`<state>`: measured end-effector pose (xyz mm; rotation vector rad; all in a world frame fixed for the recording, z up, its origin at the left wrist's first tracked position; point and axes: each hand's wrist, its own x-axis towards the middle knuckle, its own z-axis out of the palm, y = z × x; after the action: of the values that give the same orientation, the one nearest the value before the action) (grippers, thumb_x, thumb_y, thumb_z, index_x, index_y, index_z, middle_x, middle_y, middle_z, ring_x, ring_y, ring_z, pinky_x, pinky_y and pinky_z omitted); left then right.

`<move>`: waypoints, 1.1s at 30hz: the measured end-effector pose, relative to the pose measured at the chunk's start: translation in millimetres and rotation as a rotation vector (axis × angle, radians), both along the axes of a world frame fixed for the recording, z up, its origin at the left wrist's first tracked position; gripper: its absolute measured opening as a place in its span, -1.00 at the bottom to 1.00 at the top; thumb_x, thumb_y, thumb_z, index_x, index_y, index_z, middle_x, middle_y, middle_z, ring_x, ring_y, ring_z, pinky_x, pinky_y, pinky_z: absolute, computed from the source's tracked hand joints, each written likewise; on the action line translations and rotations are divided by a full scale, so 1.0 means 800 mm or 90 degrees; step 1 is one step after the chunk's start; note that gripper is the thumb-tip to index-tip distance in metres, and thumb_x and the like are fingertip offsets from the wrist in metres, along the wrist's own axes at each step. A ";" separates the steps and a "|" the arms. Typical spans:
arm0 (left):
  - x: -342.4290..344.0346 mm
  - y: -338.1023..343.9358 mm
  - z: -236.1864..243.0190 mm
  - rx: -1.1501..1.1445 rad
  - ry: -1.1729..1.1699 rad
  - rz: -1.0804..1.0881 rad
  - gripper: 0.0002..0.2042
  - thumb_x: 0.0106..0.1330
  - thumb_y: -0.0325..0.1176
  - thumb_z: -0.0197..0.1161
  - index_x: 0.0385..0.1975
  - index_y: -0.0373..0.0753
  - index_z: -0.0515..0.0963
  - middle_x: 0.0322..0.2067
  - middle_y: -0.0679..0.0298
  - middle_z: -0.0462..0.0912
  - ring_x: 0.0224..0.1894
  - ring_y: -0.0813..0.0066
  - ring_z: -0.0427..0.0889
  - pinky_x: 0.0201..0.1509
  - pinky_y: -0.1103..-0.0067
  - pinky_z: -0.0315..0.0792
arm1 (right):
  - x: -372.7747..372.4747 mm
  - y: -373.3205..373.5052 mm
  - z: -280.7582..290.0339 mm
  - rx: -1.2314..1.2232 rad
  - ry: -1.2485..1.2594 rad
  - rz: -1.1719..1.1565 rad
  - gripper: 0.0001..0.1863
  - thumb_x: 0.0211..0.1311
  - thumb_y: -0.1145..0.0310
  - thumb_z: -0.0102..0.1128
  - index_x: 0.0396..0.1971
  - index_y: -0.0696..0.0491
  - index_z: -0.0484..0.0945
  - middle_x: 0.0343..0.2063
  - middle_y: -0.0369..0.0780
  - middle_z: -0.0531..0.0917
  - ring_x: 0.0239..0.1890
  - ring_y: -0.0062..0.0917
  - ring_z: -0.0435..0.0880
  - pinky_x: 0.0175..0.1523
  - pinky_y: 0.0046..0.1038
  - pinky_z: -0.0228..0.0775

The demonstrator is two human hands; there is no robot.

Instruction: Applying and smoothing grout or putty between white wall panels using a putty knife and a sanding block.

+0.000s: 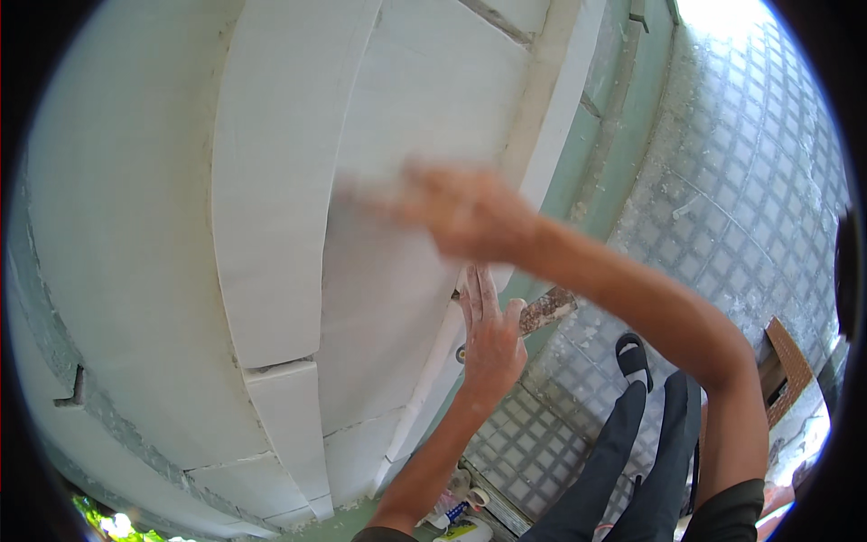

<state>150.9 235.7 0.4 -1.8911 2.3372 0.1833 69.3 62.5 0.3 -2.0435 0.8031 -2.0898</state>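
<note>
Large white wall panels (433, 108) fill the left and middle. My left hand (492, 348) lies against the panel's lower edge strip, its whitened fingers stretched out and the thumb apart. Close beside that thumb, a worn brown bar (546, 312) caked with white sticks out to the right; whether the hand touches it I cannot tell. My right hand (470, 212) is above and left of the bar, in front of the panel face. Motion smears its fingers, so what they hold, if anything, is hidden.
Right of the wall runs a pale green ledge (610, 135), then a grey checkered tile floor (713, 190) with white dust. My legs (601, 461) and dark sandal (634, 361) are below. A brown frame-like object (787, 370) stands at right. Bottles (461, 519) sit near the lower edge.
</note>
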 end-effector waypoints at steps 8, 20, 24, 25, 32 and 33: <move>0.000 0.001 0.006 0.013 0.004 -0.005 -0.73 0.02 -0.72 0.13 -0.24 -0.41 0.45 0.44 -0.43 -0.22 0.50 -0.48 -0.23 0.41 -0.29 -0.05 | -0.022 -0.017 -0.003 0.062 -0.069 0.032 -0.25 0.09 0.62 0.13 0.38 -0.03 0.35 -0.24 -0.05 0.60 -0.35 -0.32 0.66 -0.41 -0.37 0.54; -0.002 -0.004 -0.004 0.007 0.008 0.011 -0.74 0.04 -0.69 0.16 -0.23 -0.40 0.48 0.44 -0.41 -0.19 0.50 -0.47 -0.22 0.41 -0.27 -0.03 | -0.031 -0.021 0.000 0.117 -0.023 0.039 -0.27 0.15 0.55 0.10 0.40 -0.11 0.31 -0.21 -0.15 0.62 -0.29 -0.37 0.73 -0.41 -0.33 0.62; -0.015 -0.004 0.000 0.006 -0.044 0.016 -0.72 0.05 -0.67 0.18 -0.19 -0.39 0.50 0.41 -0.42 -0.10 0.48 -0.46 -0.15 0.44 -0.18 0.00 | -0.022 -0.016 0.033 0.136 -0.190 0.024 -0.30 0.14 0.57 0.12 0.36 -0.08 0.35 -0.21 -0.09 0.60 -0.44 -0.31 0.67 -0.51 -0.32 0.53; 0.000 0.002 -0.012 0.002 -0.049 0.021 -0.72 0.05 -0.67 0.18 -0.19 -0.39 0.50 0.41 -0.42 -0.10 0.48 -0.46 -0.15 0.44 -0.18 0.00 | 0.003 0.015 0.032 0.121 -0.185 0.030 -0.27 0.14 0.58 0.11 0.39 -0.09 0.32 -0.21 -0.08 0.59 -0.44 -0.30 0.68 -0.49 -0.33 0.55; 0.002 0.009 -0.016 0.027 -0.085 0.002 -0.38 0.10 -0.51 0.35 0.25 -0.30 0.39 0.28 -0.25 0.28 0.42 -0.22 0.14 0.45 -0.01 0.05 | 0.017 0.076 0.012 0.164 0.003 0.234 -0.23 0.19 0.62 0.04 0.46 -0.14 0.23 -0.28 -0.09 0.56 -0.34 -0.30 0.69 -0.37 -0.31 0.63; 0.009 0.011 -0.021 0.065 -0.095 0.003 -0.38 0.13 -0.50 0.35 0.27 -0.29 0.38 0.23 -0.21 0.36 0.40 -0.19 0.19 0.42 -0.02 0.09 | 0.021 0.083 0.019 0.169 -0.004 0.243 -0.24 0.20 0.62 0.04 0.45 -0.13 0.25 -0.31 -0.11 0.56 -0.36 -0.32 0.68 -0.39 -0.32 0.62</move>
<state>158.4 244.5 -16.3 -1.7978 2.1838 0.1538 86.0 128.7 15.4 -1.8720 0.5940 -1.6858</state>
